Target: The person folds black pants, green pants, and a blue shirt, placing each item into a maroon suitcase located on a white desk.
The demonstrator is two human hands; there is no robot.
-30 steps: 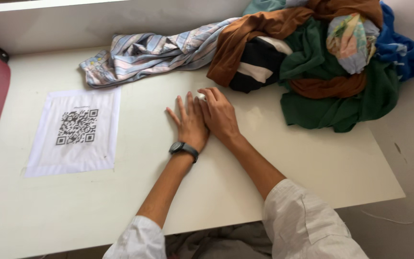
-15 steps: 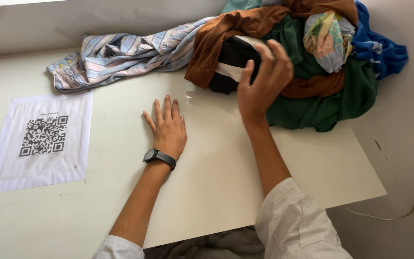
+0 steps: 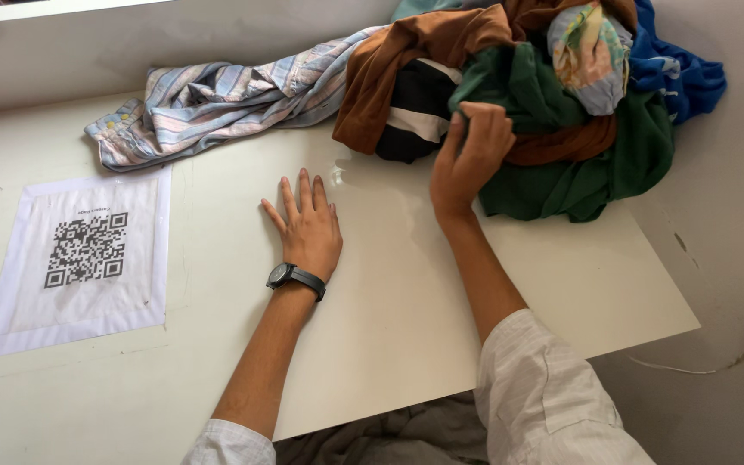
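Note:
My left hand (image 3: 306, 226) lies flat on the white table (image 3: 406, 293), fingers spread, a dark watch on the wrist. My right hand (image 3: 470, 157) is raised at the front of a heap of clothes, fingers pinched on a fold of the dark green garment (image 3: 561, 164). Touching that garment are a black and white striped piece (image 3: 419, 108), a brown cloth (image 3: 389, 65) and a pale patterned bundle (image 3: 592, 52) on top of the heap.
A striped blue and pink shirt (image 3: 217, 99) sprawls along the back wall. A blue garment (image 3: 678, 69) hangs at the heap's right. A sheet of paper with a square code (image 3: 83, 254) is taped at the left. The table's edge runs near my right elbow.
My right hand left my left hand on the table, rose to the heap with fingers spread, then closed on the green garment. My left hand stayed flat.

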